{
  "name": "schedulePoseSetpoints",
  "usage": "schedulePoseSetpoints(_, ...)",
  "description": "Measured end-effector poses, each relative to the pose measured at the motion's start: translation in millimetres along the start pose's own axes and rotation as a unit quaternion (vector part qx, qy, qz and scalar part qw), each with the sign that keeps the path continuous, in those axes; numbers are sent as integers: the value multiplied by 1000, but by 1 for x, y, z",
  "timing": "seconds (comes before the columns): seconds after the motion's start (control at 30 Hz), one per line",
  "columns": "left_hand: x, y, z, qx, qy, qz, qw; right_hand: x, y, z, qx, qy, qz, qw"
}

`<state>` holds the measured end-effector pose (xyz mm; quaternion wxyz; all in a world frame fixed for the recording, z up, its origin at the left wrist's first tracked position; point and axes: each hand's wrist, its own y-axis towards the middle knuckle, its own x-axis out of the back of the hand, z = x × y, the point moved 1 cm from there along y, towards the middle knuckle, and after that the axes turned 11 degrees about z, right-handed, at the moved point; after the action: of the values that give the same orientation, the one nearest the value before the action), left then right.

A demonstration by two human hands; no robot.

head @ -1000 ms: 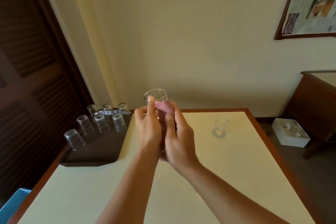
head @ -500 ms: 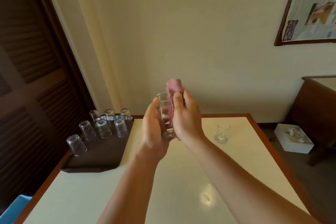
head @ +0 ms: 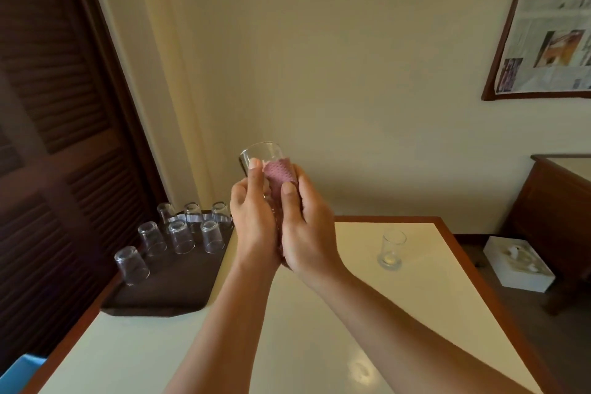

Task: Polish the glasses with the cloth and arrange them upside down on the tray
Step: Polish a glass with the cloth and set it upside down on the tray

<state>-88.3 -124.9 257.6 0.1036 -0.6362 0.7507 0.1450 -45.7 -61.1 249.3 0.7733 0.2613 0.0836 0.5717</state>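
Observation:
I hold a clear glass (head: 260, 153) up above the table, its rim pointing up and away. My left hand (head: 254, 221) grips its side. My right hand (head: 305, 230) presses a pink cloth (head: 281, 173) against the glass. A dark brown tray (head: 179, 285) lies at the table's left edge with several clear glasses (head: 182, 235) standing upside down on it. One more glass (head: 391, 249) stands upright on the table to the right.
The cream table (head: 319, 345) has a wooden rim. A dark louvred door (head: 54, 105) is at the left. A white box (head: 518, 264) sits on the floor by a wooden cabinet (head: 556, 201) at the right. A blue object (head: 19, 373) shows at bottom left.
The cloth, which stuck up above the glass half a second ago, now wraps the glass's side lower down. The glass rim now shows above my fingers.

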Motion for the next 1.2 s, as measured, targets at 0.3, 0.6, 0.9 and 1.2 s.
schedulePoseSetpoints(0.3,-7,2,-5,-42,-24,42,998,1,5,3,-36,19,-13,999)
schedulePoseSetpoints(0.6,-7,5,-4,-7,-20,72,997,4,13,-4,-75,30,-46,996)
schedulePoseSetpoints(0.9,-2,8,8,64,17,116,991,6,28,-23,-129,55,-65,988)
schedulePoseSetpoints(1.2,15,30,23,25,54,108,992,-14,41,-41,-200,177,-105,958)
